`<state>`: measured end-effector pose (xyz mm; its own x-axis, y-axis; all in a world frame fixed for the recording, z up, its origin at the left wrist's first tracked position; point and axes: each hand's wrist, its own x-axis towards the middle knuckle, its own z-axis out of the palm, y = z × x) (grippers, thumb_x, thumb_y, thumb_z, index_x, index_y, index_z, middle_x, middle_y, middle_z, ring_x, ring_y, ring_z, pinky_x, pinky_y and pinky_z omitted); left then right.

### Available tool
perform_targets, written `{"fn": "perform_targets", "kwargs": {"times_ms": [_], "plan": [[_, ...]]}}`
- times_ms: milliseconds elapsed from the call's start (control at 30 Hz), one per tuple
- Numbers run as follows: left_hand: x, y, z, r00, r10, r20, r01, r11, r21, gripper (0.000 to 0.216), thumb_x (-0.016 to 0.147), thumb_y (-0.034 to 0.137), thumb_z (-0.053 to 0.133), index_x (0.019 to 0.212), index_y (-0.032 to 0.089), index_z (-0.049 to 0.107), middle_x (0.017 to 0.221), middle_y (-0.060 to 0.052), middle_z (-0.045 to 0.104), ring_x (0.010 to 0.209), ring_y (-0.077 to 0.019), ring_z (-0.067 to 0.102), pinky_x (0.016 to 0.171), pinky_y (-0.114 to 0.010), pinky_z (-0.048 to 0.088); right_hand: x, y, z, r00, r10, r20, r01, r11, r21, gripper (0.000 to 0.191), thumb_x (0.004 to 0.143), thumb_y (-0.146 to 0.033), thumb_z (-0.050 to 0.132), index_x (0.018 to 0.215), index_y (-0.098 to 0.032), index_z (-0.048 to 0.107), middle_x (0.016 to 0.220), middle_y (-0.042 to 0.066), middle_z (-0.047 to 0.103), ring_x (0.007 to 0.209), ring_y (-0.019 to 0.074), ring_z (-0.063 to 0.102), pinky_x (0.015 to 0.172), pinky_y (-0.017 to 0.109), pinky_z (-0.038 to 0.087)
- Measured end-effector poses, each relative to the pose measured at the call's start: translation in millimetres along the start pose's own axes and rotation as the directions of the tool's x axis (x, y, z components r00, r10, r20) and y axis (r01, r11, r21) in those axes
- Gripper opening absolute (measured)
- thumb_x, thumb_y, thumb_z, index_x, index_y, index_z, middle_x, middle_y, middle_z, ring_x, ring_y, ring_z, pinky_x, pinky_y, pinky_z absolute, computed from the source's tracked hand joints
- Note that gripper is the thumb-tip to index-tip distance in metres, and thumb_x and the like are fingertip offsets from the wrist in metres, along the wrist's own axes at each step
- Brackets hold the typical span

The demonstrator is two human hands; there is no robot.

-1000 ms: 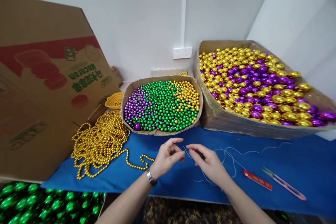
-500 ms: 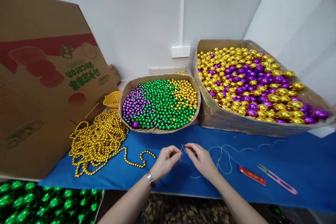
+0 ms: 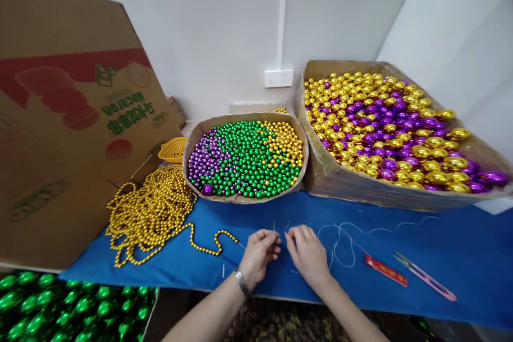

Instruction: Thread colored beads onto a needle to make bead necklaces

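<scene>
My left hand (image 3: 260, 257), with a metal watch at the wrist, pinches a thin pale thread whose end stands up above the fingertips. A short pale line runs between this hand and the end of the gold bead string (image 3: 218, 243). Just to the right, my right hand (image 3: 308, 254) is closed in a pinch on another thin strand; whether it is thread or a needle is too fine to tell. The two hands are slightly apart. Loose white thread (image 3: 347, 243) curls over the cloth beside my right hand, leading towards a small red packet (image 3: 386, 270).
On the blue cloth (image 3: 288, 208) stand a box of small purple, green and gold beads (image 3: 244, 157) and a larger box of gold and purple beads (image 3: 393, 133). Pink thread snips (image 3: 425, 276) lie right. Piled gold bead strings (image 3: 150, 208) and a large carton (image 3: 72, 128) are left.
My fingertips have drawn apart, and my left hand has come lower and nearer me. The pale line at the bead string's end now shows, and a short pale piece lies on the cloth.
</scene>
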<state>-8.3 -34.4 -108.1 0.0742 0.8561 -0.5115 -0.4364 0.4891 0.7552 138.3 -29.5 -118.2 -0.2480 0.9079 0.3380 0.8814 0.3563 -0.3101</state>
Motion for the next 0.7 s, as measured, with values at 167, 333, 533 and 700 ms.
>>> {"fn": "perform_targets", "kwargs": {"times_ms": [167, 333, 533, 700], "plan": [[-2.0, 0.0, 2.1, 0.996, -0.093, -0.005, 0.091, 0.985, -0.150, 0.028, 0.064, 0.033, 0.077, 0.073, 0.013, 0.060, 0.067, -0.003, 0.064, 0.057, -0.0114, 0.061, 0.057, -0.023, 0.049, -6.7, -14.2, -3.1, 0.993, -0.097, -0.062, 0.098, 0.995, 0.010, 0.022, 0.092, -0.024, 0.041, 0.077, -0.019, 0.056, 0.077, 0.005, 0.056, 0.074, 0.0179, 0.051, 0.066, 0.028, 0.035], [-3.6, 2.4, 1.2, 0.993, -0.116, 0.029, 0.120, 0.965, -0.234, 0.024, 0.065, 0.029, 0.076, 0.075, 0.013, 0.061, 0.067, -0.003, 0.065, 0.056, -0.0109, 0.061, 0.056, -0.023, 0.048, -12.4, -23.7, 0.5, 0.985, -0.143, -0.101, 0.146, 0.989, 0.030, 0.024, 0.092, -0.022, 0.039, 0.078, -0.019, 0.057, 0.075, 0.006, 0.057, 0.071, 0.0180, 0.051, 0.064, 0.029, 0.036], [-7.2, 6.0, 1.6, 0.999, -0.008, 0.048, 0.016, 0.983, -0.181, 0.032, 0.062, 0.027, 0.079, 0.083, 0.010, 0.063, 0.063, -0.002, 0.063, 0.057, -0.0104, 0.059, 0.058, -0.023, 0.047, -7.8, -16.2, -16.5, 0.977, -0.186, -0.107, 0.199, 0.972, 0.126, 0.022, 0.093, -0.027, 0.039, 0.087, -0.020, 0.059, 0.082, 0.006, 0.061, 0.076, 0.0165, 0.058, 0.067, 0.027, 0.046], [-17.0, 18.6, 0.5, 0.982, 0.107, 0.157, -0.107, 0.994, -0.009, 0.069, 0.064, 0.029, 0.079, 0.123, 0.013, 0.046, 0.060, 0.000, 0.062, 0.057, -0.0131, 0.060, 0.062, -0.027, 0.046, 11.9, 4.7, -51.1, 0.941, -0.337, -0.040, 0.336, 0.908, 0.249, 0.033, 0.093, -0.024, 0.039, 0.124, -0.022, 0.049, 0.120, 0.009, 0.057, 0.112, 0.0173, 0.053, 0.091, 0.030, 0.046]]}}
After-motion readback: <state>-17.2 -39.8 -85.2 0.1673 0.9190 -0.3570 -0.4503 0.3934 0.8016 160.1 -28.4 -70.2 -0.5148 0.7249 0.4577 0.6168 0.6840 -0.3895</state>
